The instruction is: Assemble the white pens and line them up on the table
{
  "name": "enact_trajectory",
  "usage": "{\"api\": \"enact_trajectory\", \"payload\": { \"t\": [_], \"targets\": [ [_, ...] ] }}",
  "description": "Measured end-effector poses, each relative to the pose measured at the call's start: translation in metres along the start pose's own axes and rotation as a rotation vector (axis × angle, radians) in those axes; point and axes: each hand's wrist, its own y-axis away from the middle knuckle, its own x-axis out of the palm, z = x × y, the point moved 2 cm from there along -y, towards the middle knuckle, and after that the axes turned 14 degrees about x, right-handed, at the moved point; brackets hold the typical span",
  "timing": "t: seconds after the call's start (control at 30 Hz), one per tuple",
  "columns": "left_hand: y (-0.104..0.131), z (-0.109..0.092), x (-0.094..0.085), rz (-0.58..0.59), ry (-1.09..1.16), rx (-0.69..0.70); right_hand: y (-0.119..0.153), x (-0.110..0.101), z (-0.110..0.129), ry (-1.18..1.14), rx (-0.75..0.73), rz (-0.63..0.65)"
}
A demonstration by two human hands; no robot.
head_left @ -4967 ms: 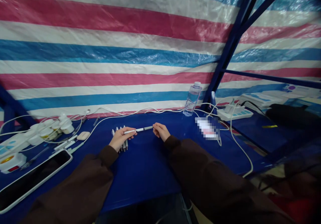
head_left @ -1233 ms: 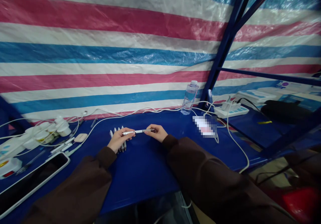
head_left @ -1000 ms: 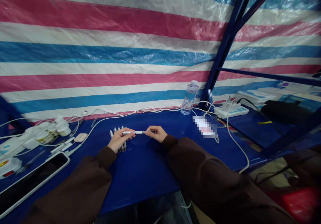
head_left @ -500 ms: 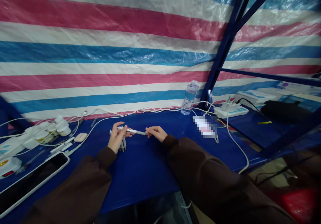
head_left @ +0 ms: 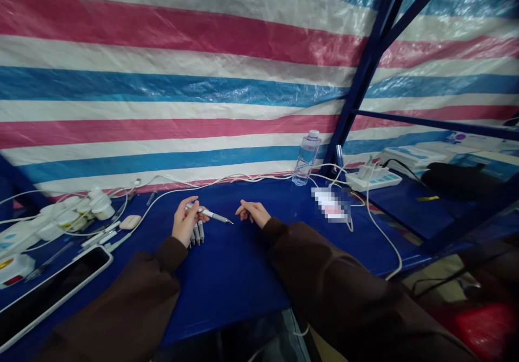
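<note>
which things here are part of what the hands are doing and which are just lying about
Part of it, by the look of things:
- pen, held in the left hand
- similar pens, lying beside that hand

Apparently just lying about:
- clear bottle
- phone
- small pale case
- right-side power strip

A slim white-barrelled pen [head_left: 217,217] with a grey grip and pointed metal tip sits in the left hand's fingers [head_left: 193,212], left of the frame's centre, slanting down toward the right, its rear end partly covered. Just below, several similar pens [head_left: 201,231] lie side by side on the blue desk [head_left: 231,275], grey ends toward the lower edge, their upper parts hidden.
</note>
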Motion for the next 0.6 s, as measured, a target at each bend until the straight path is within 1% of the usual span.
{"api": "enact_trajectory", "payload": {
  "t": [0.37, 0.6],
  "targets": [
    [-0.0017, -0.0023, -0.0016, -0.059, -0.063, 0.06, -0.0012, -0.0005, -0.0011, -0.017, 0.026, -0.02],
    [-0.0015, 0.003, -0.004, -0.059, -0.054, 0.027, -0.0023, -0.0009, -0.0039, 0.007, -0.009, -0.032]
  ]
}}
